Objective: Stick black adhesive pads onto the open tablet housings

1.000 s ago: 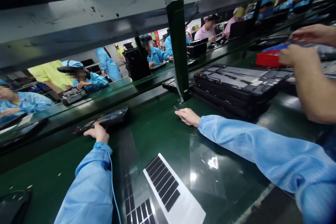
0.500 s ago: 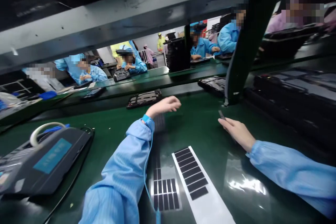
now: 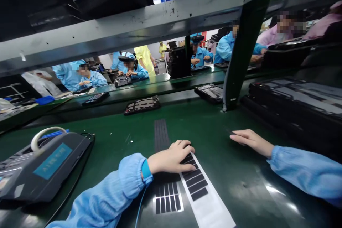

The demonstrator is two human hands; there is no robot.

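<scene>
My left hand lies over the top end of a white backing sheet bearing a column of black rectangular stickers. Its fingers are stretched out, thumb apart, touching the upper stickers. A blue wrist strap with a cord circles that wrist. Beside the sheet is a clear sheet of small black pieces; behind the hand lies a dark grey strip sheet. To the right, above the green bench, my right hand pinches a thin dark tool; its exact kind is unclear.
At the left stands a grey machine with a pale hose and a black cable. Black device housings lie along the back, with a larger stack at the right. A slanted post and a shelf beam cross the view. Co-workers sit beyond.
My left hand has come down and toward me, from above the bench onto the sheet's top end. My right hand, still holding the thin tool, has shifted slightly right and lower in view.
</scene>
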